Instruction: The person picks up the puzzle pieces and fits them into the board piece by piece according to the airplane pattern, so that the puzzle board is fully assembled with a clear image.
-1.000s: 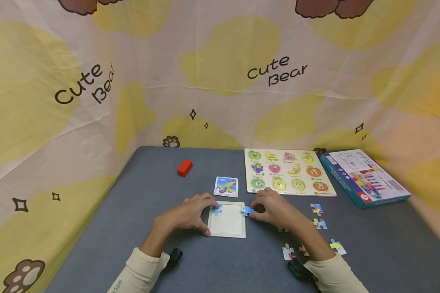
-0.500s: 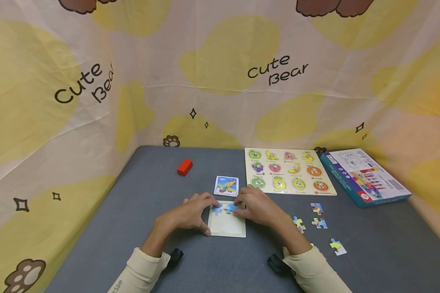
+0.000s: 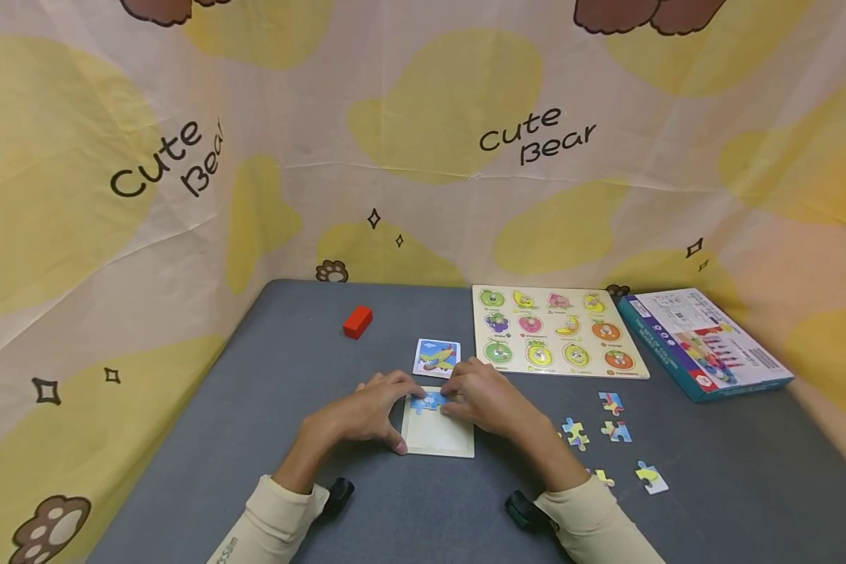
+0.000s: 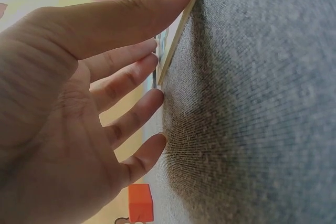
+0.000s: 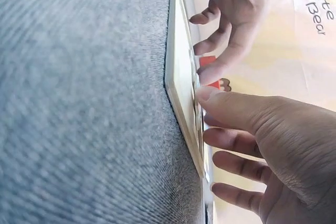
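Observation:
A square puzzle tray (image 3: pixel 437 437) with a pale raised rim lies flat on the grey table. Two blue jigsaw pieces (image 3: pixel 430 401) sit side by side along its far edge, partly covered by fingers. My left hand (image 3: pixel 366 407) holds the tray at its left side, the thumb at the near corner and the forefinger at the far one. From the right, my right hand (image 3: pixel 492 398) holds the right-hand blue piece, thumb and fingertips at its edge. Just behind the tray is a picture card (image 3: pixel 437 357) with a yellow airplane, its right corner overlapped by the right hand.
Several loose jigsaw pieces (image 3: pixel 616 432) lie to the right, some partly hidden by the right forearm. A fruit board (image 3: pixel 557 329) and a teal-sided box (image 3: pixel 712 345) stand at the back right. A red block (image 3: pixel 357 322) is at the back left.
My right hand has carried a blue piece leftward from the tray's right rim to beside the other blue piece. The left hand has stayed at the tray.

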### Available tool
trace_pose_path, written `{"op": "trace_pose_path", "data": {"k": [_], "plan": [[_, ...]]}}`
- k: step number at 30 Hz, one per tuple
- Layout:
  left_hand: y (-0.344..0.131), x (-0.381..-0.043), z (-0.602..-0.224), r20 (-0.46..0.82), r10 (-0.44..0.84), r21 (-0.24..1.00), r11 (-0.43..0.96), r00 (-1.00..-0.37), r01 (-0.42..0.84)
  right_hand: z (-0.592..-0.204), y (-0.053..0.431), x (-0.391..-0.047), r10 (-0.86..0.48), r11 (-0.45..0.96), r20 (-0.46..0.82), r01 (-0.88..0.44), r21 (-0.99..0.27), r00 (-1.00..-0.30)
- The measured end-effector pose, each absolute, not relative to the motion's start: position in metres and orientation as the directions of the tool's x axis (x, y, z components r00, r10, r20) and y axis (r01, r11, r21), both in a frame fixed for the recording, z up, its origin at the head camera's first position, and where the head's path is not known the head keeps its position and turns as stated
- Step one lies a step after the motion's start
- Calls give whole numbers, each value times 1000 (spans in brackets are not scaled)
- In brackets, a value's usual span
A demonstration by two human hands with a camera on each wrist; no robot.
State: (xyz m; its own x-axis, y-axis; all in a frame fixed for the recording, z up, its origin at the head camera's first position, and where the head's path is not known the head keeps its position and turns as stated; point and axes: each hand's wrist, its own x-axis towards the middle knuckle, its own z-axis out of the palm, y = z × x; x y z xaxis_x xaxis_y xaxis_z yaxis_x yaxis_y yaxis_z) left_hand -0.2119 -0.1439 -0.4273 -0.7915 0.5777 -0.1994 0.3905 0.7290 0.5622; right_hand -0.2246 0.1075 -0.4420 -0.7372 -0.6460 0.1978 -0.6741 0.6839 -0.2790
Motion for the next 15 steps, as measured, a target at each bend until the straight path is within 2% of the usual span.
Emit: {"op": "trace_pose_path", "data": {"k": [5, 15], "plan": [[-143, -211, -425, -200, 580, 570, 724, -789, 388, -443, 108, -225, -665, 657, 213, -697, -290, -716], [-142, -211, -424, -226, 570, 562, 739, -790, 372, -444, 105, -224, -629, 690, 203, -659, -298, -750]]}}
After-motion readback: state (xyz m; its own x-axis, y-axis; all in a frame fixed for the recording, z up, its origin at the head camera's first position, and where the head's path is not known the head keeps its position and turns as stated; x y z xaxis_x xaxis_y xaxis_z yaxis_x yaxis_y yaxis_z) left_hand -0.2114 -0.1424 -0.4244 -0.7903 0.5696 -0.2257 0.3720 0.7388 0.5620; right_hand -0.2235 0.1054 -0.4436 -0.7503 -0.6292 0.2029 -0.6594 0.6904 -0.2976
